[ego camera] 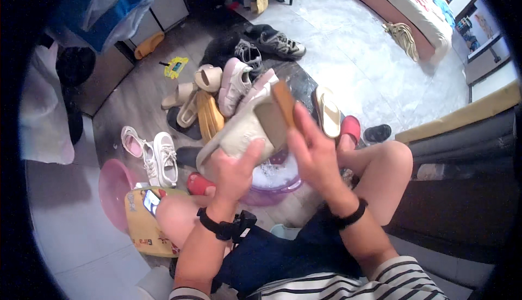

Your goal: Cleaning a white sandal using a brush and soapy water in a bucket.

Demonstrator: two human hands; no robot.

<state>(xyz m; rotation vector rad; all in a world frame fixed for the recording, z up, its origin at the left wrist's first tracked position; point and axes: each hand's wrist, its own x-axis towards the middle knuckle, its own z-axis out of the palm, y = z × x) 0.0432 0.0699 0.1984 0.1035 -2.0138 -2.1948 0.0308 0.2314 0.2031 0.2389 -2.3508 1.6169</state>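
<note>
My left hand (236,169) grips the near side of a beige slide sandal (240,134), held tilted in the air. A brown-backed brush (284,102) is in my right hand (316,153), right at the sandal's open end; its bristles cannot be made out. Below both hands, a purple basin (267,196) on the floor holds foamy water (275,173), partly hidden by the sandal and my hands.
Beyond the basin lie white sneakers (234,86), yellow slides (208,114), beige slides (179,96) and dark sneakers (281,45). White shoes (165,159), a pink basin (114,190) and a phone (151,202) on a yellow surface are at left. Flip-flops (328,114) lie right.
</note>
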